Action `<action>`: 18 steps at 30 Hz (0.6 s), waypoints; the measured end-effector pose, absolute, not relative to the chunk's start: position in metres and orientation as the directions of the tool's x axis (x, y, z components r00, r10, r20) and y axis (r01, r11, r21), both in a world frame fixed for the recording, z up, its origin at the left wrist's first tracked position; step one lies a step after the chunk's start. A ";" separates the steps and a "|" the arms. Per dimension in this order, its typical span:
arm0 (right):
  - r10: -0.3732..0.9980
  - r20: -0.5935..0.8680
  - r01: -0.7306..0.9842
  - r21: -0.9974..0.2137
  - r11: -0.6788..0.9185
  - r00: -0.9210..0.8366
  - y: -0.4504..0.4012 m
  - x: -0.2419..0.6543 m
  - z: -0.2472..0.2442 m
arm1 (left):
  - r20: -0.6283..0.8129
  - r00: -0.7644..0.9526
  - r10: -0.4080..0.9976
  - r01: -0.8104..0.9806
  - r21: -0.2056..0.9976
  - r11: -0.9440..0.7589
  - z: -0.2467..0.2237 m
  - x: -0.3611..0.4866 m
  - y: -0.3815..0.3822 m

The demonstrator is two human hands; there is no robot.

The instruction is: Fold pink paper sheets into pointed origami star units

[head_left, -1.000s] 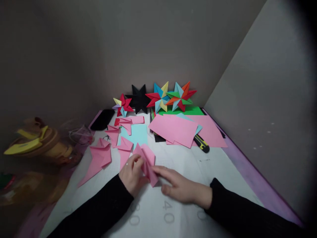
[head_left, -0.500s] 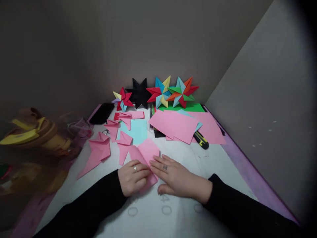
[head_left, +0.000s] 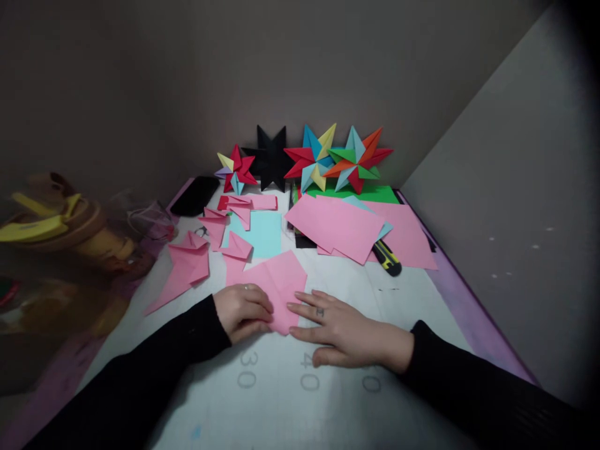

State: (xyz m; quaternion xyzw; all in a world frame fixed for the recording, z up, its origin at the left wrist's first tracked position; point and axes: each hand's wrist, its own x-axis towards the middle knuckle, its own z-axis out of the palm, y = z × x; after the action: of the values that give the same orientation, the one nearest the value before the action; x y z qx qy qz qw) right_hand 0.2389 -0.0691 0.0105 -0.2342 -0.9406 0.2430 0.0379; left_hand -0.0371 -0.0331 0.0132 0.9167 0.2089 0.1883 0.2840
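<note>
A creased sheet of pink paper [head_left: 282,278] lies on the white mat between my hands, its near end tapering to a point. My left hand [head_left: 242,310] is closed at its lower left edge, with the fingertips pinching the paper there. On the right edge my right hand [head_left: 344,330] rests flat, fingers spread, touching the paper with its fingertips. Folded pink pieces lie left of the sheet: a large one [head_left: 189,262], a smaller one [head_left: 238,249] partly behind the sheet, and others [head_left: 215,226] farther back.
Paper stars [head_left: 272,159] lean against the back wall. Pink sheets [head_left: 337,226] are stacked at the back right, with a yellow-black utility knife [head_left: 388,259] beside them. A light blue square [head_left: 266,234], a black phone [head_left: 195,195] and a brown pot-like container [head_left: 77,231] are at the left.
The near part of the pink paper now lies flatter and more open. My left hand has shifted to its left edge, my right hand slightly right. The camera view has tilted a little.
</note>
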 end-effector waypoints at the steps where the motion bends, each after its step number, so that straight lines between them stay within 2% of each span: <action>1: 0.455 -0.039 0.417 -0.477 0.774 -0.890 -0.069 0.240 0.011 | 0.212 0.840 0.499 0.290 0.602 -0.744 0.015 -0.035 -0.032; 6: 0.435 -0.073 0.414 -0.475 0.776 -0.898 -0.069 0.241 0.013 | 0.074 0.837 0.542 0.427 0.530 -0.732 0.023 -0.026 -0.035; 10: 0.452 -0.038 0.404 -0.520 0.752 -0.891 -0.069 0.243 0.013 | -0.021 0.860 0.510 0.454 0.489 -0.745 0.025 -0.025 -0.036; 12: 0.483 -0.005 0.411 -0.534 0.739 -0.876 -0.069 0.243 0.012 | 0.006 0.868 0.497 0.422 0.520 -0.743 0.023 -0.026 -0.034; 15: 0.507 0.029 0.423 -0.511 0.748 -0.861 -0.068 0.243 0.012 | 0.092 0.863 0.497 0.331 0.640 -0.694 0.020 -0.029 -0.030; 18: 0.502 0.044 0.424 -0.477 0.770 -0.864 -0.068 0.243 0.011 | 0.090 0.833 0.546 0.330 0.712 -0.620 0.021 -0.028 -0.026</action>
State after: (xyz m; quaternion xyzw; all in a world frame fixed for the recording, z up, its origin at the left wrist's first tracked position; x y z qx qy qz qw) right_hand 0.2429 -0.0685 0.0112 -0.2470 -0.9369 0.2322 0.0849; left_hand -0.0284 -0.0264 0.0213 0.8874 0.2467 0.1507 0.3592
